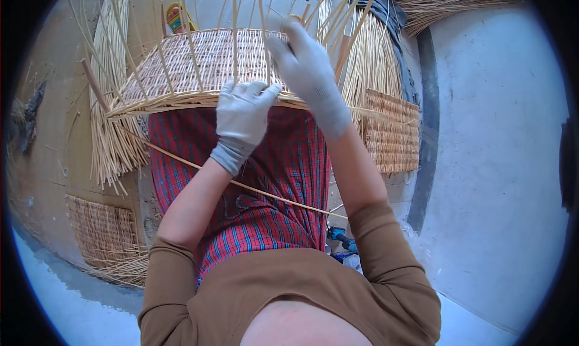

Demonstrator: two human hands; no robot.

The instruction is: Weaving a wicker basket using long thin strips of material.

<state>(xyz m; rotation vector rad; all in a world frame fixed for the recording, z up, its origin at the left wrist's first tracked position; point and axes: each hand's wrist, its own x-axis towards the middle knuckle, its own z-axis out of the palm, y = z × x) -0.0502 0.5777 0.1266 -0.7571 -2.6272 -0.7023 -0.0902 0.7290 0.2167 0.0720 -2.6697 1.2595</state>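
Note:
A half-woven wicker basket [199, 59] lies across my lap, its woven base facing up and its long stakes standing up and away from me. My left hand [243, 112], in a white glove, is closed over the near woven edge [175, 100], fingers curled beside the stakes. Just above that edge on the right, my gloved right hand [307, 69] is raised among the stakes. Its fingertips are smeared by motion, and whether they hold a rod I cannot tell. One long loose rod [271, 195] slants from the basket's left end across my lap.
Bundles of wicker rods lie left [117, 129] and right [377, 56] of the basket, with another bundle [452, 5] at the far right. Woven panels rest at right [392, 132] and lower left [102, 228]. A blue-and-black tool [342, 239] lies by my right side. Checked red cloth [289, 159] covers my lap.

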